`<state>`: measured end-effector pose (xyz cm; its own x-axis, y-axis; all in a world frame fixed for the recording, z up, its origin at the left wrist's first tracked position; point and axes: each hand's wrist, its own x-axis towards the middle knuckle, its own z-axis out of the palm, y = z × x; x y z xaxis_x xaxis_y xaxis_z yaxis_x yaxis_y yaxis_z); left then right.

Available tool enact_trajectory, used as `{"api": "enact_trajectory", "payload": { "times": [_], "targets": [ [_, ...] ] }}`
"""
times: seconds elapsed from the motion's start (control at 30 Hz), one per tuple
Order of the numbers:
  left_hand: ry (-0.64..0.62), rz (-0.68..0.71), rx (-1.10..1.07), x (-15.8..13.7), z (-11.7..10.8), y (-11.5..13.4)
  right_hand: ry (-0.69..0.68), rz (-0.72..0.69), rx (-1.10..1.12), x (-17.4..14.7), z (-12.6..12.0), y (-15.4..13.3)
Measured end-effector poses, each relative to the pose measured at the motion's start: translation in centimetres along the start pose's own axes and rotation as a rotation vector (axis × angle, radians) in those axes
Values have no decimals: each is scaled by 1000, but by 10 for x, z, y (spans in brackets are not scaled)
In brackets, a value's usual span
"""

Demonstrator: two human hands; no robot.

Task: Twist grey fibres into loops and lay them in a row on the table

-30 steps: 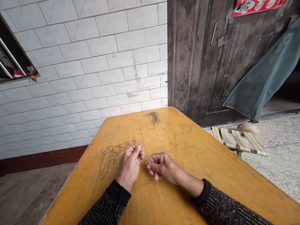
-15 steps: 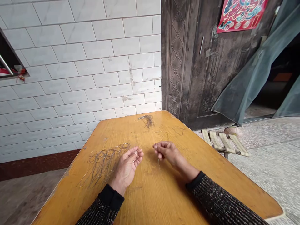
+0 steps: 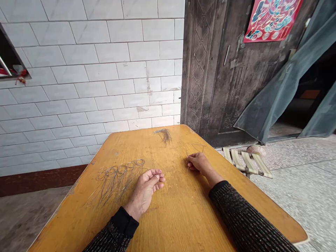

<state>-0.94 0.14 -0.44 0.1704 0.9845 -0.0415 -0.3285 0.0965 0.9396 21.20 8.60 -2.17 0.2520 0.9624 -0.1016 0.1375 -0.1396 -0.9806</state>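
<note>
Nearest, the left hand [image 3: 145, 189], loosely curled above the table [image 3: 170, 224], and whether it grips anything, can't tell! Looped wires [image 3: 117, 176] lie in a row by the left edge, tails one way, probably to avoid tangles. Well apart, towards the right edge, the right hand [image 3: 198, 162] bunches its fingertips at a thin wire [image 3: 187, 153], hold unclear. Near the far edge, a wire bundle [image 3: 165, 135], perhaps leaving elbow room!

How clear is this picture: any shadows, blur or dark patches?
In the head view, light on the tiled wall looks soft; in the head view, a faint shadow lies beneath the right hand; in the head view, the doorway is very dark, and the looped wires' thin ends are hard to trace.
</note>
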Motion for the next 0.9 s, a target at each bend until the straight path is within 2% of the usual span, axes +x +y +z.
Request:
{"api": "enact_trajectory", "payload": {
  "times": [0.27, 0.47, 0.53, 0.63, 0.7, 0.77, 0.8, 0.9],
  "targets": [
    [-21, 4, 91, 0, -1, -1, -12, -35, -122, 0, -1, -3],
    [-23, 25, 123, -3, 2, 0, 46, -171, -227, -1, -3, -5],
    [37, 91, 113, -3, 0, 9, 67, -239, -265, -5, 0, -8],
    [165, 309, 124, 3, -13, 31, 72, -339, -323, -14, 9, -10],
    [267, 436, 288, 10, -28, 43, 59, -435, -406, -22, 18, -10],
    [333, 466, 664, 18, -44, 47, 35, -530, -508, -30, 26, -8],
    [321, 447, 911, 21, -50, 47, 16, -562, -551, -34, 30, -6],
    [234, 414, 1117, 24, -59, 39, -46, -607, -629, -42, 38, -2]
  ]
}}
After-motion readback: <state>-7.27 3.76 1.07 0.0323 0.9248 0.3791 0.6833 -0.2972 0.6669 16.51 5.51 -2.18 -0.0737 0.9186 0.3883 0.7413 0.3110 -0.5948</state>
